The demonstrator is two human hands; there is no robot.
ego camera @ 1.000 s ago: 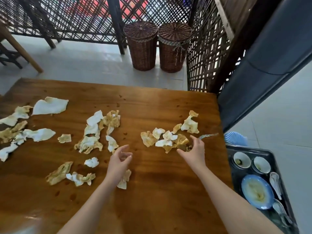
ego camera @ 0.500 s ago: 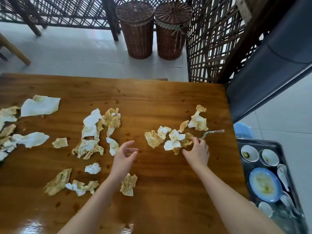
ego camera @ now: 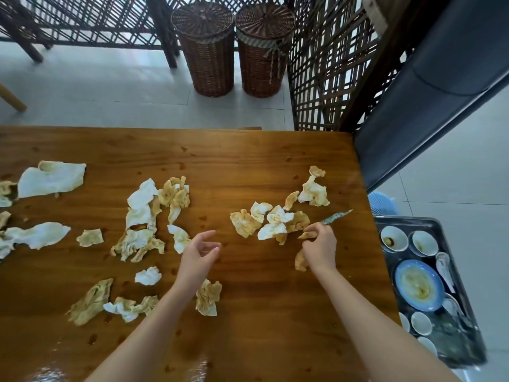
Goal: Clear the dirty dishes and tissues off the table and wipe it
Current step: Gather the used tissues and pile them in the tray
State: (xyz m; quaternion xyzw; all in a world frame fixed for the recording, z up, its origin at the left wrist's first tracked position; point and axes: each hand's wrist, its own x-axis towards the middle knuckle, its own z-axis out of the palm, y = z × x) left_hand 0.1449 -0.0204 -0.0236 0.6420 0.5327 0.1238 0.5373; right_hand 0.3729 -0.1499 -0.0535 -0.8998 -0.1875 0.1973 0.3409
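The fingers of our right hand [ego camera: 321, 248] are curled, pinching a stained tissue scrap [ego camera: 306, 235] at the near edge of a heap of tissues [ego camera: 275, 220]. A spoon [ego camera: 336, 216] pokes out beyond them, and we cannot tell whether they hold it too. Our left hand [ego camera: 199, 255] hangs over the table [ego camera: 261, 312] with fingers loosely bent, holding nothing, while beside the table's right edge a tray [ego camera: 407, 220] carries dirty bowls [ego camera: 394, 239] and a plate [ego camera: 418, 285].

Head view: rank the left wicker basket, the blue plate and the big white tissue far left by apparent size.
Largest: left wicker basket.
Then big white tissue and blue plate: too alike to rank.
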